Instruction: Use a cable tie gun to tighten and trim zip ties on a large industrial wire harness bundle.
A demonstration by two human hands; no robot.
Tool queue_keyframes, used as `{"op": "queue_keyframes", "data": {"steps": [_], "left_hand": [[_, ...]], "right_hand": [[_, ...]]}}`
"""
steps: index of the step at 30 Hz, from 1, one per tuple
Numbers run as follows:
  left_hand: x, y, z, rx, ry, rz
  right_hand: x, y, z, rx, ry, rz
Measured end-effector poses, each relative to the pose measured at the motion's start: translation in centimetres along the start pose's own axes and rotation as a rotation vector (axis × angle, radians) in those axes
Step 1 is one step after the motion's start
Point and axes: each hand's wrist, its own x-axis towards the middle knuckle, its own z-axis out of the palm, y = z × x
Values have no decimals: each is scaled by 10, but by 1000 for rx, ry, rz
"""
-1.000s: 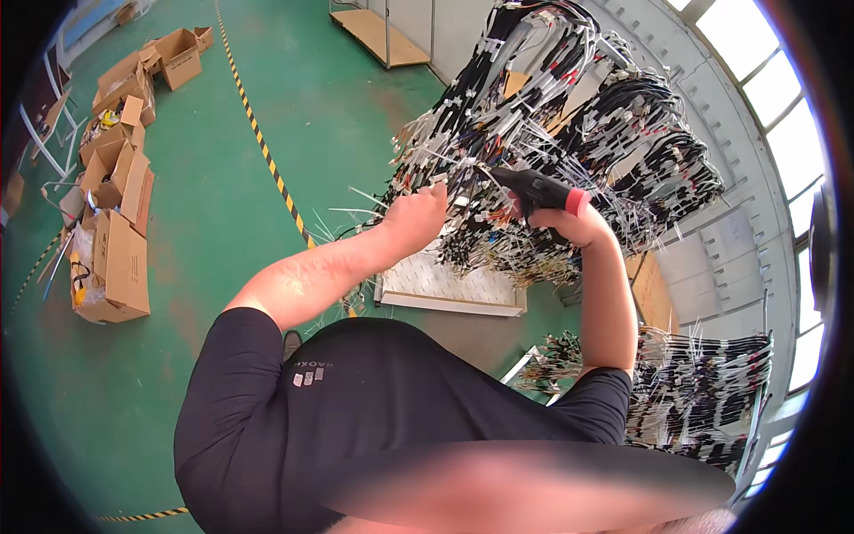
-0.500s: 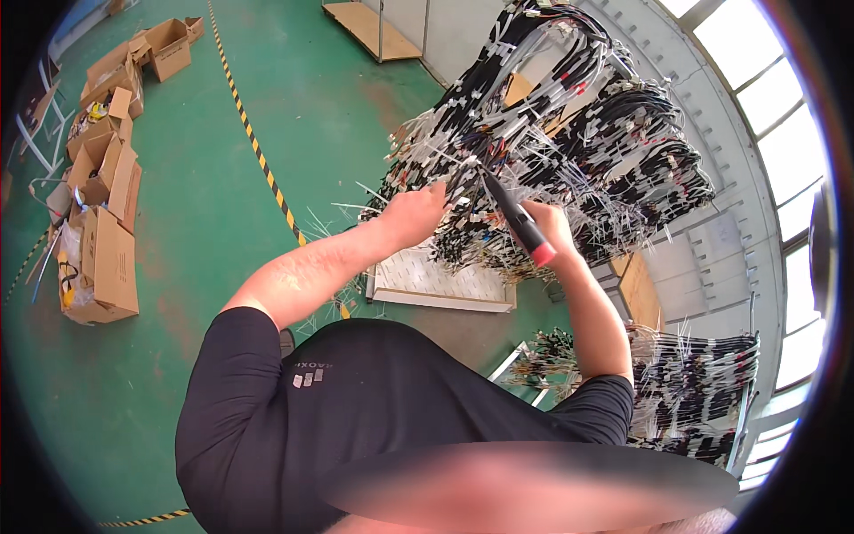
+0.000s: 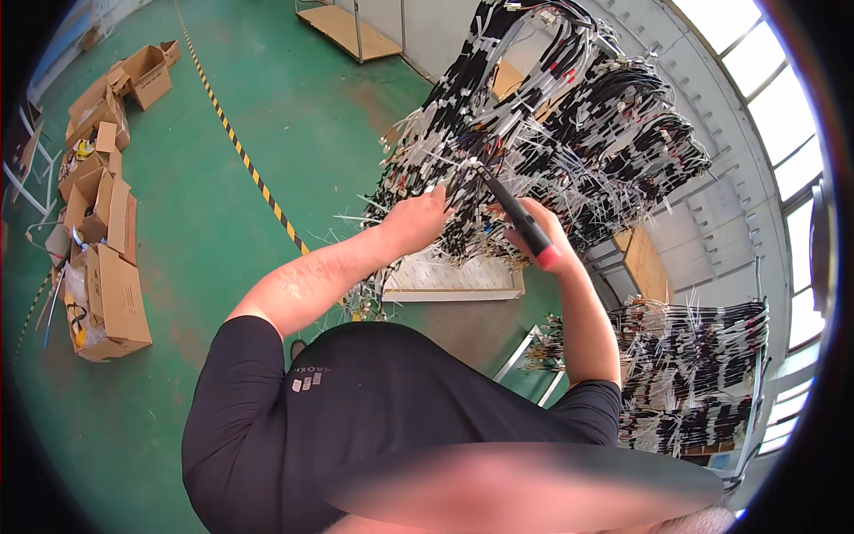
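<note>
A large hanging mass of wire harnesses [image 3: 498,133], black and white with many pale cable-tie tails, fills the space ahead of me. My left hand [image 3: 418,222] is closed at the near left of this mass, its thumb pointing up, and appears to grip wires there; its fingertips are partly hidden. In my right hand [image 3: 544,222] is a cable tie gun [image 3: 518,214], black with a slim nose and a red rear end. Its nose meets the harness near a white connector or tie head, just right of and beyond my left hand. Part of its handle is hidden by the hand.
Below the harnesses stands a pale tray or board [image 3: 454,280]. More harnesses hang on a rack [image 3: 694,374] at the right. Open cardboard boxes [image 3: 111,303] line the left, past black-and-yellow floor tape [image 3: 236,138]. A wooden-decked cart [image 3: 351,34] stands at the back.
The view has shifted a little, moving the boxes and racks in the picture. Both hands stay at the same spot on the harness, the tool's nose still against it.
</note>
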Motion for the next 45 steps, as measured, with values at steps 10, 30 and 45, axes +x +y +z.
{"op": "queue_keyframes", "data": {"steps": [10, 30, 45], "left_hand": [[6, -26, -17, -1137, -402, -188], [-3, -7, 1, -866, -464, -176], [-18, -2, 17, -1024, -178, -305]], "right_hand": [[-51, 37, 95, 950, 545, 33], [-48, -2, 145, 988, 303, -110], [-43, 34, 110, 1165, 490, -118]]}}
